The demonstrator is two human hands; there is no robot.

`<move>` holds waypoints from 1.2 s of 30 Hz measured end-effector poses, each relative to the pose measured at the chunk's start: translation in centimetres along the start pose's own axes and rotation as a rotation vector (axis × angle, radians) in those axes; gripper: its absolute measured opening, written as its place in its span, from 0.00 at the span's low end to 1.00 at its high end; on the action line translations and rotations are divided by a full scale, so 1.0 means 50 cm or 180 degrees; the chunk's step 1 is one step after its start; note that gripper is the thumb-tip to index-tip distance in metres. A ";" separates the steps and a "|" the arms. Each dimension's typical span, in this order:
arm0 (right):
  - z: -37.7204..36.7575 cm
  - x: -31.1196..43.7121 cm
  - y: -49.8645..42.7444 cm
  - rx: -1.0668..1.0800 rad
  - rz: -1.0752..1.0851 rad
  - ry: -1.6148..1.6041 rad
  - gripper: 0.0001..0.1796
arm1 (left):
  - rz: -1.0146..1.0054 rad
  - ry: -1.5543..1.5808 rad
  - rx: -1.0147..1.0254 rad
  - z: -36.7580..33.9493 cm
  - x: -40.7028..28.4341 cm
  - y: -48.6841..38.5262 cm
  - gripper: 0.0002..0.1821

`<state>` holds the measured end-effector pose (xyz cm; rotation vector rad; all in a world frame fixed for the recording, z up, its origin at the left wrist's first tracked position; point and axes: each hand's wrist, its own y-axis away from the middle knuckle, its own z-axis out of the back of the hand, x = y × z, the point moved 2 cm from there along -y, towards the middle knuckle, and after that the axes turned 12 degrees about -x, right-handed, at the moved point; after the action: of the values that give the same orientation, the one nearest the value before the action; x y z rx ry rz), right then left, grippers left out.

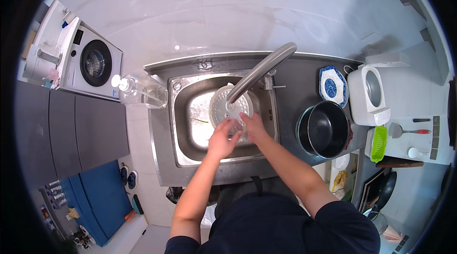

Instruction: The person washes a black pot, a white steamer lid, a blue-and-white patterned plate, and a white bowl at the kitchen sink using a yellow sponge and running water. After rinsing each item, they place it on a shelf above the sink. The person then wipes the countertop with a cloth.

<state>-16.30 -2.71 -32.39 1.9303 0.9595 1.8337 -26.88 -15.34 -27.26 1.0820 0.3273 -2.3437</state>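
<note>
A round dimpled plate with a pale rim, like the inner lid of a rice cooker, is held over the stainless steel sink basin. My right hand grips its near right edge, thumb on the upper face. Across its near side, my left hand has its fingers apart, slightly blurred; whether they touch the plate is hard to tell. The curved faucet spout passes above the plate and hides part of it. A thin green scrap lies in the basin.
A clear pump bottle stands left of the sink. On the right counter are a black pot, a blue-and-white plate and a white rice cooker. Beyond them is a green plastic basket. The faucet lever juts out right.
</note>
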 end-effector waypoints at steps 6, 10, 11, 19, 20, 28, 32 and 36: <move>0.049 0.012 0.006 0.0294 -0.0403 -0.0208 0.23 | 0.2208 0.1471 -0.0681 0.032 0.173 -0.015 0.34; 0.056 0.023 -0.006 -0.0089 -0.0511 0.0559 0.20 | 0.3287 0.3988 -0.0221 0.025 0.171 -0.003 0.23; 0.062 0.028 -0.012 -0.0421 -0.0398 0.0958 0.20 | 0.3161 0.4055 -0.0300 0.026 0.164 0.001 0.22; 0.053 0.044 0.006 -0.0491 0.2086 0.2133 0.21 | 0.2600 0.4141 -0.0256 0.058 0.176 0.020 0.20; 0.025 0.040 0.014 -0.0314 0.2581 0.2468 0.21 | 0.2612 0.4219 -0.0250 0.048 0.173 0.024 0.20; -0.104 0.003 0.112 0.1194 0.3677 0.2995 0.26 | 0.2968 0.4382 -0.0328 -0.005 0.139 0.019 0.21; -0.027 0.015 0.111 0.1543 0.2951 0.4224 0.28 | 0.2796 0.4491 -0.0535 0.025 0.161 0.019 0.22; -0.059 0.043 0.042 0.0294 0.2872 0.3584 0.28 | 0.2939 0.4149 -0.0229 0.004 0.161 0.022 0.20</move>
<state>-18.73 -3.50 -29.04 1.3178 0.3288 3.6073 -30.71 -19.29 -33.26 2.0146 0.2490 -0.6241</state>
